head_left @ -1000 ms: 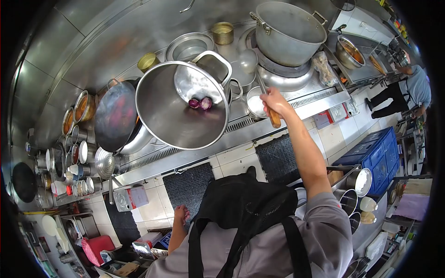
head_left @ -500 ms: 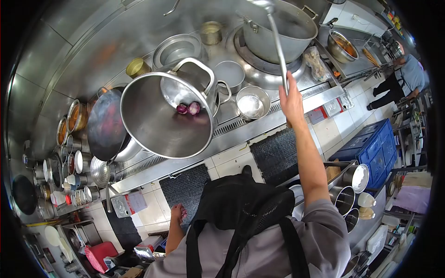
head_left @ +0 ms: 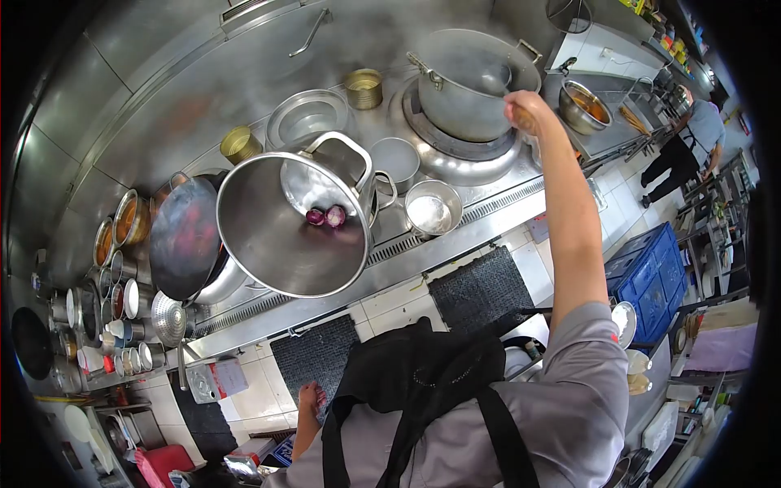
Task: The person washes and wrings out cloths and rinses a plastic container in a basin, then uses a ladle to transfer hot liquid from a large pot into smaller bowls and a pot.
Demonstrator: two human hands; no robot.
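My right hand [head_left: 530, 111] is closed round the wooden-ended handle of a ladle [head_left: 525, 121] at the right rim of a big steel stockpot [head_left: 465, 110]. Most of the ladle is hidden by the hand, and its bowl seems to be inside the pot. Low at the left, my left hand [head_left: 311, 398] hangs over the floor, holding nothing, its fingers loosely apart. A large steel pot [head_left: 297, 256] in the middle of the counter holds two purple onion pieces [head_left: 326, 216]. Beside it stands a small saucepan [head_left: 434, 209] with whitish contents.
A smoky wok [head_left: 183, 236], a perforated skimmer [head_left: 169, 311] and several seasoning pots line the left counter. Two tins [head_left: 363, 89] stand at the back. Dark mats [head_left: 478, 285] lie on the floor. A blue crate [head_left: 647, 281] and another person [head_left: 691, 146] are at the right.
My right hand has moved forward with the ladle, whose bowl has gone from above the stockpot's rim down into the pot. The view has shifted slightly; my left hand still hangs low.
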